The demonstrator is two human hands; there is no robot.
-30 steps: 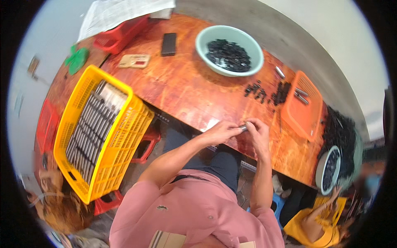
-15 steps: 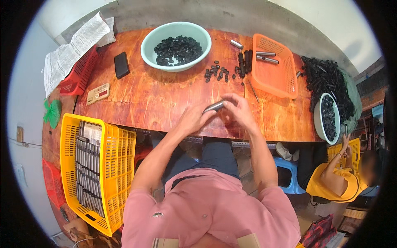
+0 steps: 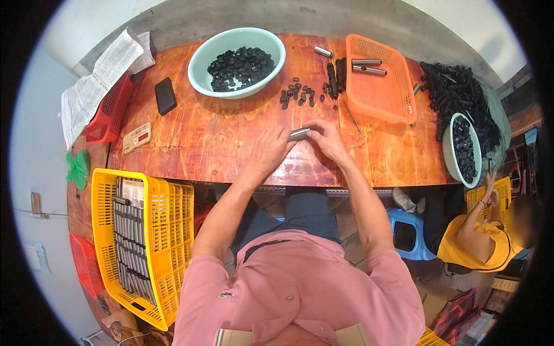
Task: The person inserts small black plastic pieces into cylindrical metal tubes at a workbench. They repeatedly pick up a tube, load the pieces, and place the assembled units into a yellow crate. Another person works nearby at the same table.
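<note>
Over the near part of the reddish wooden table (image 3: 213, 141), a short silver metal tube (image 3: 299, 135) lies between my hands, tilted slightly up to the right. Fingers of my left hand (image 3: 270, 150) are closed on its left end. At the other end, my right hand (image 3: 328, 140) grips it with thumb and fingertips. Beyond them lie several small black plugs (image 3: 297, 93), loose on the wood. An orange basket (image 3: 381, 109) to their right contains silver tubes (image 3: 369, 70), and one more silver tube (image 3: 323, 51) lies beside it.
A pale green basin (image 3: 196, 75) of black plugs stands at the back. At left are a phone (image 3: 165, 96), a beige device (image 3: 137, 137) and a yellow crate (image 3: 167, 230) stacked with tubes. A black heap (image 3: 450, 92) and another basin (image 3: 451, 158) lie right, near a seated person (image 3: 470, 245).
Both hands have moved slightly away from me with the tube, which now lies at a flatter slant. The whole view has shifted a little.
</note>
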